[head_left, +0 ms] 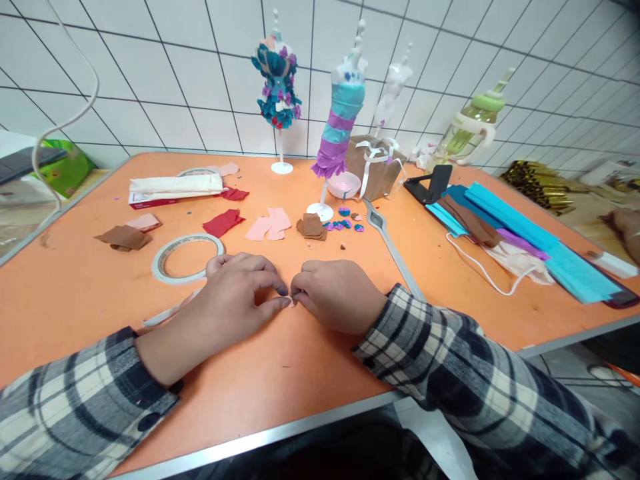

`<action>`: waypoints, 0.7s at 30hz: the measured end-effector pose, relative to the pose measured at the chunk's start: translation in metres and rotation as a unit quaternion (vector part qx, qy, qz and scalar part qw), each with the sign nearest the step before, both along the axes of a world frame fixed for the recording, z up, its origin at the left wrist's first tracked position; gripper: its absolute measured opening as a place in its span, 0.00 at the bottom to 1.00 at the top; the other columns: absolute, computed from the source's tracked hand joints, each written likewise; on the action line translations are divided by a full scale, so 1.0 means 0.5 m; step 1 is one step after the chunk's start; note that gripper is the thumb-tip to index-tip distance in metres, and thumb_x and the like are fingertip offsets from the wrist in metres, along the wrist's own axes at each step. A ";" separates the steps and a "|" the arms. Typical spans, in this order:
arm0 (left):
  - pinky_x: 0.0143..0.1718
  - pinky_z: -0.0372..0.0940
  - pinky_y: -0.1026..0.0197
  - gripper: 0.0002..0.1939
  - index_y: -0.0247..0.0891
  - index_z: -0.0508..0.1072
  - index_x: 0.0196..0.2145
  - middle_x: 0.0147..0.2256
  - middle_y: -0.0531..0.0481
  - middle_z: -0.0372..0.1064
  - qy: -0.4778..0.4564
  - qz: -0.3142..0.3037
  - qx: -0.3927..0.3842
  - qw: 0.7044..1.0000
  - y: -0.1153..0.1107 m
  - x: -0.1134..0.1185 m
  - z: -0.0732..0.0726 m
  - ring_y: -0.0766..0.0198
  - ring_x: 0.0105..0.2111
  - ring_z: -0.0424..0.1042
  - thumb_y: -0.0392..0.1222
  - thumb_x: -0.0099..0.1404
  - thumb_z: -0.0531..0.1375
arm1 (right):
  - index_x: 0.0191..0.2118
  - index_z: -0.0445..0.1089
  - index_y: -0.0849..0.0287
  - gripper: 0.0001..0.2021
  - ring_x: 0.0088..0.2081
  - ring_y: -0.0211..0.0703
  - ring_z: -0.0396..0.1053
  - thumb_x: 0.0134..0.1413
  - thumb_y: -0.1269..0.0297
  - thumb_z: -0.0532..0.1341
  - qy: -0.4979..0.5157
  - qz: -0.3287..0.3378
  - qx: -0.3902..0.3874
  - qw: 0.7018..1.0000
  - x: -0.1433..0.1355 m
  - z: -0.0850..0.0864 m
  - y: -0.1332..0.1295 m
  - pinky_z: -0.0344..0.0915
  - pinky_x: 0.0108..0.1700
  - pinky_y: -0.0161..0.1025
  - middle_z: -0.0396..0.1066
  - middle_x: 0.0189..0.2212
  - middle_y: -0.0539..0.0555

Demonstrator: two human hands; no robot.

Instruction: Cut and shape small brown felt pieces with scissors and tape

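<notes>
Low over the orange table [280, 400], my left hand [237, 290] and my right hand [340, 293] meet fingertip to fingertip. Between them they pinch a tiny scrap of pinkish crepe paper [292, 302], mostly hidden by the fingers. My left wrist lies near a roll of tape [159, 265] and partly covers a pale strip [163, 316]. Just beyond the hands are cut pieces of brown paper [313, 227], pink paper [277, 223] and red paper [223, 223]. Small blue and purple bows [343, 225] lie beside the brown stack.
A dress form in teal ruffles [279, 80] and one in blue and purple wrap [341, 120] stand at the back. Also there: a pink bowl [344, 185], a paper bag [376, 170] and a green-lidded bottle [473, 127]. Folded blue paper [520, 220] lies right; another person's hand [627, 227] shows.
</notes>
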State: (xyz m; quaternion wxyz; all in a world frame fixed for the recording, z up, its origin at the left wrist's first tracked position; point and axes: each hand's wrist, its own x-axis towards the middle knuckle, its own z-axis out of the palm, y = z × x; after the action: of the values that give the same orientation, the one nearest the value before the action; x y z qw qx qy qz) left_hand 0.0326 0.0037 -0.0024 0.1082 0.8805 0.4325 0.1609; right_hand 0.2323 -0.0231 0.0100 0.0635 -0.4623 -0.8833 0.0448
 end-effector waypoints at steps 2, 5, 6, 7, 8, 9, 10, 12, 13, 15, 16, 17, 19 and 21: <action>0.49 0.48 0.44 0.09 0.46 0.79 0.32 0.38 0.50 0.77 0.002 0.008 0.024 1.000 -0.004 0.001 0.001 0.51 0.42 0.71 0.51 0.60 0.62 | 0.40 0.77 0.56 0.12 0.37 0.45 0.72 0.64 0.63 0.56 0.001 -0.006 -0.010 1.000 -0.002 0.002 -0.001 0.54 0.30 0.39 0.75 0.37 0.55; 0.49 0.48 0.44 0.07 0.45 0.79 0.33 0.38 0.50 0.76 0.008 0.007 0.045 0.999 -0.008 -0.002 0.004 0.51 0.43 0.71 0.48 0.61 0.62 | 0.41 0.77 0.57 0.12 0.37 0.45 0.72 0.64 0.63 0.55 0.000 -0.007 -0.012 1.000 -0.004 0.003 -0.003 0.55 0.31 0.39 0.75 0.38 0.55; 0.49 0.48 0.43 0.07 0.46 0.79 0.32 0.37 0.50 0.76 0.012 0.001 0.045 0.999 -0.008 -0.003 0.004 0.51 0.42 0.71 0.47 0.62 0.61 | 0.41 0.77 0.57 0.12 0.37 0.45 0.72 0.64 0.62 0.55 0.000 -0.007 -0.011 1.000 -0.004 0.003 -0.003 0.55 0.31 0.39 0.75 0.38 0.55; 0.49 0.48 0.43 0.08 0.46 0.79 0.31 0.36 0.50 0.76 0.014 -0.005 0.043 0.999 -0.009 -0.004 0.005 0.52 0.41 0.71 0.47 0.62 0.61 | 0.41 0.76 0.56 0.12 0.37 0.45 0.72 0.64 0.62 0.55 0.000 -0.008 -0.011 1.000 -0.004 0.002 -0.003 0.55 0.31 0.39 0.75 0.37 0.54; 0.49 0.49 0.44 0.09 0.47 0.80 0.30 0.35 0.51 0.75 0.014 -0.011 0.038 0.999 -0.009 -0.004 0.006 0.52 0.40 0.71 0.48 0.63 0.60 | 0.41 0.76 0.56 0.12 0.37 0.45 0.72 0.63 0.62 0.56 0.001 -0.009 -0.011 1.000 -0.004 0.001 -0.004 0.55 0.31 0.39 0.75 0.37 0.54; 0.48 0.49 0.44 0.10 0.48 0.80 0.30 0.35 0.51 0.75 0.014 -0.014 0.032 0.999 -0.010 -0.004 0.006 0.52 0.40 0.71 0.48 0.63 0.60 | 0.41 0.76 0.56 0.12 0.37 0.45 0.72 0.63 0.62 0.56 0.002 -0.011 -0.011 1.000 -0.004 0.000 -0.004 0.55 0.31 0.39 0.75 0.37 0.54; 0.48 0.49 0.44 0.10 0.48 0.81 0.30 0.34 0.51 0.75 0.013 -0.013 0.027 0.999 -0.010 -0.003 0.006 0.52 0.40 0.71 0.49 0.63 0.60 | 0.41 0.76 0.56 0.11 0.37 0.45 0.72 0.63 0.62 0.56 0.004 -0.013 -0.011 1.000 -0.004 -0.002 -0.004 0.55 0.31 0.39 0.75 0.37 0.54; 0.49 0.49 0.43 0.09 0.48 0.80 0.29 0.34 0.51 0.75 0.014 -0.004 0.020 1.000 -0.011 -0.001 0.005 0.52 0.39 0.71 0.49 0.62 0.61 | 0.40 0.76 0.56 0.11 0.36 0.45 0.72 0.64 0.62 0.55 0.007 -0.013 -0.008 1.000 -0.003 -0.005 -0.004 0.54 0.30 0.39 0.75 0.37 0.54; 0.49 0.48 0.43 0.09 0.47 0.80 0.28 0.34 0.51 0.75 0.016 0.002 0.017 1.000 -0.011 0.000 0.005 0.52 0.39 0.71 0.49 0.61 0.61 | 0.40 0.76 0.55 0.11 0.36 0.45 0.72 0.64 0.63 0.55 0.008 -0.013 -0.006 1.000 -0.003 -0.006 -0.004 0.53 0.30 0.39 0.75 0.36 0.54; 0.49 0.48 0.42 0.08 0.47 0.80 0.28 0.34 0.52 0.75 0.020 0.010 0.013 1.000 -0.012 0.002 0.005 0.52 0.39 0.71 0.47 0.60 0.61 | 0.40 0.76 0.56 0.11 0.35 0.44 0.71 0.64 0.63 0.55 0.008 -0.012 -0.003 1.000 -0.003 -0.007 -0.003 0.52 0.29 0.39 0.74 0.36 0.54; 0.49 0.48 0.42 0.08 0.47 0.80 0.28 0.34 0.52 0.75 0.021 0.011 0.011 1.000 -0.012 0.003 0.005 0.52 0.39 0.71 0.46 0.60 0.61 | 0.40 0.75 0.56 0.11 0.35 0.44 0.71 0.64 0.63 0.55 0.008 -0.011 -0.001 1.000 -0.002 -0.007 -0.002 0.51 0.28 0.39 0.74 0.36 0.54; 0.50 0.48 0.42 0.08 0.47 0.80 0.29 0.34 0.52 0.75 0.022 0.010 0.010 1.000 -0.012 0.004 0.005 0.52 0.39 0.71 0.46 0.60 0.61 | 0.40 0.75 0.56 0.11 0.35 0.44 0.71 0.64 0.63 0.55 0.007 -0.009 0.001 1.000 -0.002 -0.007 -0.001 0.50 0.28 0.39 0.74 0.36 0.53; 0.50 0.47 0.42 0.08 0.48 0.80 0.29 0.34 0.52 0.75 0.022 0.006 0.013 1.000 -0.010 0.004 0.004 0.52 0.40 0.71 0.45 0.60 0.60 | 0.40 0.75 0.57 0.10 0.34 0.43 0.70 0.65 0.64 0.55 0.004 0.006 0.008 1.000 -0.002 -0.005 0.002 0.48 0.27 0.39 0.73 0.36 0.53; 0.50 0.47 0.42 0.08 0.48 0.80 0.29 0.34 0.52 0.75 0.025 0.003 0.016 1.000 -0.007 0.003 0.003 0.52 0.40 0.71 0.45 0.60 0.59 | 0.39 0.74 0.57 0.10 0.33 0.41 0.69 0.65 0.65 0.54 -0.004 0.026 0.018 0.999 0.000 -0.005 0.007 0.46 0.26 0.39 0.73 0.36 0.52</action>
State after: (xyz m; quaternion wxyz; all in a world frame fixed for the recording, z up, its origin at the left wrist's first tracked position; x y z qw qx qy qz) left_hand 0.0342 0.0002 -0.0008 0.0828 0.8848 0.4346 0.1465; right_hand 0.2321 -0.0194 0.0077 0.0676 -0.4384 -0.8958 0.0285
